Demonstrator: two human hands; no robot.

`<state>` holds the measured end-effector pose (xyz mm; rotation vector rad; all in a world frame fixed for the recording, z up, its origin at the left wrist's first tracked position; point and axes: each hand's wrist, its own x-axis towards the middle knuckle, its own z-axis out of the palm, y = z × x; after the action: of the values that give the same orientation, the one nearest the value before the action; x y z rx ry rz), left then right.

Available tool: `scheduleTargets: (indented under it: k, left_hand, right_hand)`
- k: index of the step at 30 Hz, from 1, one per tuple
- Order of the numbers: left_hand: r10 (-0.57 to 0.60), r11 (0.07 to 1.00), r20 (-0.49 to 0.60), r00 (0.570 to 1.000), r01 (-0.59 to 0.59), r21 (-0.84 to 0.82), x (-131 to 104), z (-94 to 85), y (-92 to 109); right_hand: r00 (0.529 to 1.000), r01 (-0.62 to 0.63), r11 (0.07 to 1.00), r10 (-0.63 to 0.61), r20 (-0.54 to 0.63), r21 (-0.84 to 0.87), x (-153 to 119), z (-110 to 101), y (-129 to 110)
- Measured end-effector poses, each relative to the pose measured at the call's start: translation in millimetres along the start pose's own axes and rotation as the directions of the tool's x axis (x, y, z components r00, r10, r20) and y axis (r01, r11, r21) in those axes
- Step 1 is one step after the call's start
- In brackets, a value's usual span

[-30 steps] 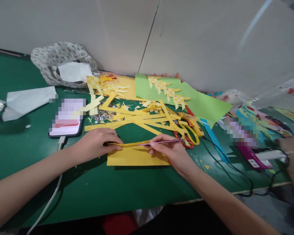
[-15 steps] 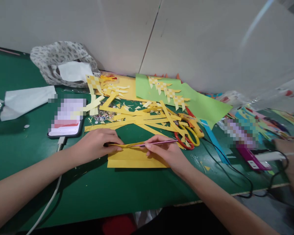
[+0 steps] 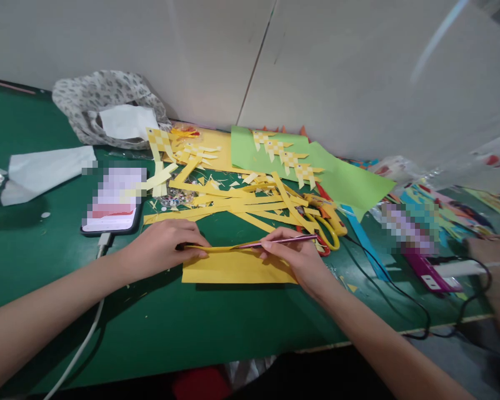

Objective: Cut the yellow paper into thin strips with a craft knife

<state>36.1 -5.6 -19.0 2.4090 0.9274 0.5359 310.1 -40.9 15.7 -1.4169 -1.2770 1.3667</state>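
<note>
A sheet of yellow paper point(image 3: 229, 268) lies before me, its far edge folded into a raised flap. My left hand point(image 3: 170, 241) is closed on the left end of that fold, thumb and fingers pinching it. In my right hand point(image 3: 294, 253) is a slim, metallic pink pen-like tool point(image 3: 298, 239). Its thin pointed tip lies along the fold, between the layers; whether it is a blade I cannot make out. Beyond my hands are loose yellow paper strips point(image 3: 250, 203) and scissors with red and yellow handles point(image 3: 330, 230), partly covered by strips.
A phone point(image 3: 112, 205) with a white cable sits left. Woven yellow paper fish point(image 3: 294, 161) rest on green paper point(image 3: 350, 180). A glue gun point(image 3: 335, 216) trails a black cord. Behind stand a cloth basket point(image 3: 79, 111) and wall. Another person's hand point(image 3: 489, 258) is far right.
My right hand has slid right along the fold, taking the pink tool with it. My left hand keeps its hold in the same place.
</note>
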Motion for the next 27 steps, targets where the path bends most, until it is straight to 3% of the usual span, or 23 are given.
scheduleTargets:
  k: [11, 20, 27]
  left_hand:
    - [0.046, 0.998, -0.035, 0.998, -0.044, 0.053, -0.8, -0.4, 1.7]
    - [0.078, 0.991, 0.019, 0.997, -0.079, 0.105, -2.2, -24.7, -3.9]
    - [0.058, 0.995, -0.016, 0.998, -0.057, 0.078, -1.6, -19.6, -2.7]
  right_hand:
    - [1.0, 0.014, 1.0, -0.013, -0.023, 0.022, 0.2, -6.2, 3.2]
    - [0.999, 0.042, 0.999, -0.041, -0.008, 0.028, -3.8, -7.0, 7.6]
    - [0.997, 0.071, 0.996, -0.072, 0.026, 0.056, -2.1, -13.9, 7.9]
